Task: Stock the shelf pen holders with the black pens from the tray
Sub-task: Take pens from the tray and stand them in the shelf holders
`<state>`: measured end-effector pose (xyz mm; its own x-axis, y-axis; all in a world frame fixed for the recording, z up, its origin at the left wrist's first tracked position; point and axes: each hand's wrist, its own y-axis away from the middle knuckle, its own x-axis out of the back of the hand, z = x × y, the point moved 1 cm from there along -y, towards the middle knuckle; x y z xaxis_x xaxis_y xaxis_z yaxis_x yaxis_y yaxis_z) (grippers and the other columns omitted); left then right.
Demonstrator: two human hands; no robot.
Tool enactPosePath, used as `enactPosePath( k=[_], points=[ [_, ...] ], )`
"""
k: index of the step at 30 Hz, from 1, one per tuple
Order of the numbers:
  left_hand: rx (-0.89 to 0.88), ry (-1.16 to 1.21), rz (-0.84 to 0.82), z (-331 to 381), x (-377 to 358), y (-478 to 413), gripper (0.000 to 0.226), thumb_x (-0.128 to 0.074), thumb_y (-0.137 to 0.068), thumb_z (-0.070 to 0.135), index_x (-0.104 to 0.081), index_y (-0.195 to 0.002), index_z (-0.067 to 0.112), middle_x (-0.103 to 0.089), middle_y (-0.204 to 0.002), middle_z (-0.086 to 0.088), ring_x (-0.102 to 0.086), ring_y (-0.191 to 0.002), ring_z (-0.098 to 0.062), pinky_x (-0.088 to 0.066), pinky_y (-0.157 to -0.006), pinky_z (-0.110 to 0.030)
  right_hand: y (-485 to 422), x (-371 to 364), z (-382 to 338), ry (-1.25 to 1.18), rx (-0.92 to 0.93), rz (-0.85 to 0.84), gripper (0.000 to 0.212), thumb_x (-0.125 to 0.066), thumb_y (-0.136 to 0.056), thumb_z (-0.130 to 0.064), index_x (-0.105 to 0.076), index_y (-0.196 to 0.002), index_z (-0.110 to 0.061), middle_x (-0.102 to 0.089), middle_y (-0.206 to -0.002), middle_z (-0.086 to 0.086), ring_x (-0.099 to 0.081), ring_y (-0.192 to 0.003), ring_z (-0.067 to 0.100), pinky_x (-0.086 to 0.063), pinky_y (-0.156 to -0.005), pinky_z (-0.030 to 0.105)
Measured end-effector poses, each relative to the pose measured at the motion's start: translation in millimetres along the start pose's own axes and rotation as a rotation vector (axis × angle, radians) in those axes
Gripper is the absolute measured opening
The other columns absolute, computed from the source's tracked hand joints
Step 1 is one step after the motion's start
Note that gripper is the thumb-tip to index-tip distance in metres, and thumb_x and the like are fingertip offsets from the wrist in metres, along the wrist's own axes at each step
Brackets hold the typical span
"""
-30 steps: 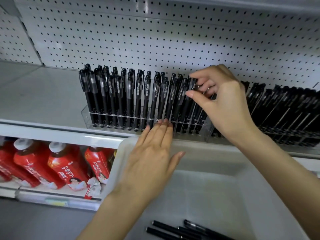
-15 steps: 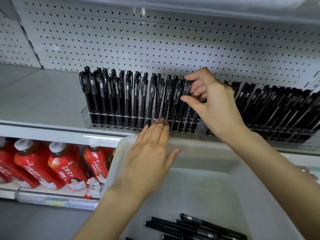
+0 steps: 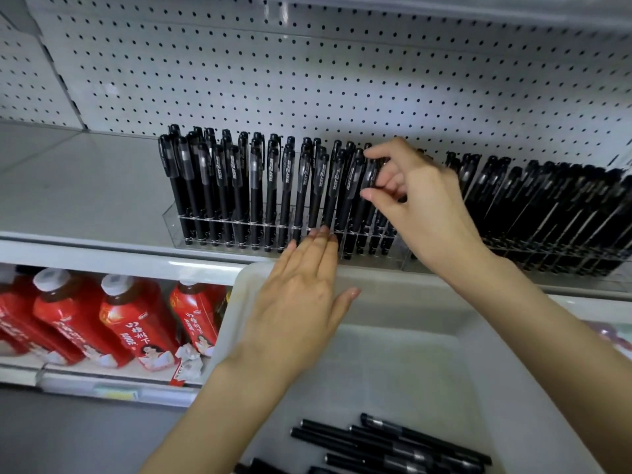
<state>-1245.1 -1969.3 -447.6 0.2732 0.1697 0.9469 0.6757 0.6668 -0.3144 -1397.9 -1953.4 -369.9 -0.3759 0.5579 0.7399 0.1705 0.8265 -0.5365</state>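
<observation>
Pen holders [image 3: 273, 234] stand on shelf [image 3: 85, 186] behind tray [image 3: 513, 371].

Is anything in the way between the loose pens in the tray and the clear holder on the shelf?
Only the person's own hands. The left hand lies flat across the tray rim, fingers touching the holder front; the right hand pinches a pen at its right end. Nothing else shows.

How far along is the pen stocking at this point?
Done: the clear holder is nearly full of upright pens. In hand: the right hand pinches a pen at its right end; the left hand touches the front. Left: loose pens lie in the tray.
</observation>
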Motion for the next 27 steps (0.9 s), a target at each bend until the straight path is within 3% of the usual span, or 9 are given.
enactPosePath(
  k=[5, 7, 10, 13, 17, 20, 22, 24, 27],
  points=[
    [-0.019, 0.06, -0.003, 3, 14, 6, 0.069, -0.026, -0.097, 0.051, -0.014, -0.15, 0.009, -0.012, -0.158, -0.007, -0.01, -0.145, -0.015, 0.005, -0.112, -0.023, 5, 11, -2, 0.002, -0.013, -0.013, 0.051, -0.067, -0.086, -0.017, -0.046, -0.133, -0.023, -0.059, -0.089, -0.002, -0.056, -0.078, 0.004, -0.043, -0.073, 0.008],
    [-0.016, 0.082, -0.048, 5, 23, 14, 0.07, -0.024, -0.096, 0.052, -0.004, -0.151, 0.014, -0.002, -0.159, -0.002, 0.0, -0.145, -0.011, 0.009, -0.112, -0.021, 12, 21, -3, -0.012, -0.024, -0.006, 0.048, -0.068, -0.086, -0.016, -0.049, -0.13, -0.022, -0.059, -0.088, -0.005, -0.054, -0.077, -0.001, -0.041, -0.074, 0.005],
    [0.016, 0.181, -0.133, 10, 39, 45, 0.073, -0.021, -0.091, 0.057, -0.007, -0.151, 0.018, -0.003, -0.159, 0.003, 0.001, -0.144, -0.006, 0.01, -0.109, -0.015, 40, 34, -4, -0.085, -0.066, -0.038, 0.038, -0.07, -0.084, -0.02, -0.056, -0.119, -0.023, -0.057, -0.079, -0.014, -0.054, -0.069, -0.007, -0.04, -0.068, 0.0],
    [0.061, 0.302, -0.165, 18, 49, 93, 0.073, -0.022, -0.091, 0.064, -0.019, -0.15, 0.021, -0.016, -0.157, 0.006, -0.007, -0.14, -0.002, 0.011, -0.099, 0.0, 88, 32, 0, -0.231, -0.147, -0.174, 0.033, -0.073, -0.08, -0.022, -0.056, -0.108, -0.027, -0.06, -0.078, -0.013, -0.056, -0.065, -0.003, -0.042, -0.066, 0.006],
    [0.061, 0.234, -0.17, 47, 54, 157, 0.065, -0.026, -0.093, 0.058, -0.049, -0.136, 0.015, -0.052, -0.137, 0.001, -0.045, -0.125, -0.012, -0.015, -0.109, -0.022, 163, 20, 19, -0.266, -0.361, -0.541, 0.037, -0.065, -0.08, -0.039, -0.049, -0.111, -0.027, -0.061, -0.09, -0.005, -0.06, -0.08, 0.006, -0.045, -0.071, 0.016],
    [0.032, 0.211, -0.121, 64, 42, 187, 0.064, -0.026, -0.095, 0.057, -0.059, -0.126, 0.013, -0.064, -0.12, 0.002, -0.063, -0.105, -0.017, -0.035, -0.094, -0.03, 199, 22, 34, -0.182, -0.457, -0.71, 0.057, -0.051, -0.064, -0.065, -0.052, -0.107, -0.028, -0.059, -0.095, -0.007, -0.058, -0.089, 0.008, -0.046, -0.078, 0.021],
    [0.004, 0.131, -0.073, 68, 32, 196, 0.063, -0.025, -0.096, 0.056, -0.068, -0.113, 0.013, -0.07, -0.098, 0.002, -0.066, -0.083, -0.018, -0.045, -0.075, -0.031, 212, 23, 39, -0.184, -0.499, -0.768, 0.062, -0.048, -0.061, -0.069, -0.052, -0.106, -0.027, -0.058, -0.096, -0.008, -0.057, -0.091, 0.007, -0.046, -0.083, 0.024],
    [0.02, 0.055, -0.021, 70, 24, 198, 0.06, -0.026, -0.097, 0.054, -0.072, -0.09, 0.016, -0.065, -0.07, 0.004, -0.059, -0.06, -0.018, -0.042, -0.054, -0.032, 219, 20, 41, -0.2, -0.508, -0.796, 0.044, -0.056, -0.074, -0.056, -0.055, -0.104, -0.024, -0.058, -0.094, -0.012, -0.057, -0.091, 0.004, -0.045, -0.085, 0.021],
    [0.077, 0.011, 0.059, 72, 21, 196, 0.063, -0.023, -0.1, 0.052, -0.063, -0.063, 0.019, -0.052, -0.052, 0.005, -0.05, -0.047, -0.018, -0.034, -0.046, -0.03, 220, 15, 40, -0.2, -0.454, -0.784, 0.027, -0.061, -0.082, -0.044, -0.059, -0.1, -0.023, -0.062, -0.092, -0.014, -0.06, -0.09, 0.004, -0.047, -0.084, 0.023]
  ],
)
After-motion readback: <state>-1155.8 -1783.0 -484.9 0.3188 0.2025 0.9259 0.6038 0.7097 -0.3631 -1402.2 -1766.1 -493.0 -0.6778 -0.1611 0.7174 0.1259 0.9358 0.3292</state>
